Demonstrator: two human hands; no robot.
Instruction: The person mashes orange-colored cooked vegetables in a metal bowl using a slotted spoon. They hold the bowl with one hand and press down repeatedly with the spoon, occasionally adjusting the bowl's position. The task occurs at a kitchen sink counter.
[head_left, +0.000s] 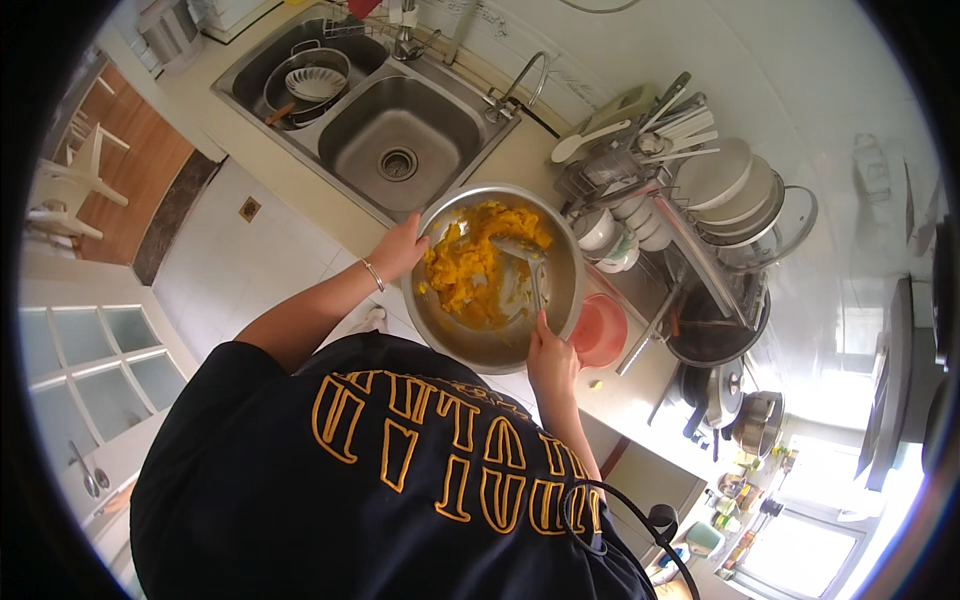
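Note:
A large stainless steel bowl (491, 352) is held up at the counter's edge, its opening facing the camera. Mashed orange-yellow food, which looks like pumpkin, (469, 270) clings to its bottom and one side. My left hand (401, 247) grips the rim at the upper left, a silver bangle on the wrist. At the lower right, my right hand (551, 356) is closed on the handle of a metal spoon (535, 274), close against the bowl's rim. The spoon's head lies in the mash, partly coated by it. Most fingers of both hands are hidden beneath or behind the bowl.
Beyond the bowl is a double steel sink (405, 142); its left basin holds a pan (330, 60) and a ribbed white dish (315, 84). To the right stand a red plastic basin (604, 330), a dish rack with plates (716, 176), a wok (720, 341) and pots (757, 424).

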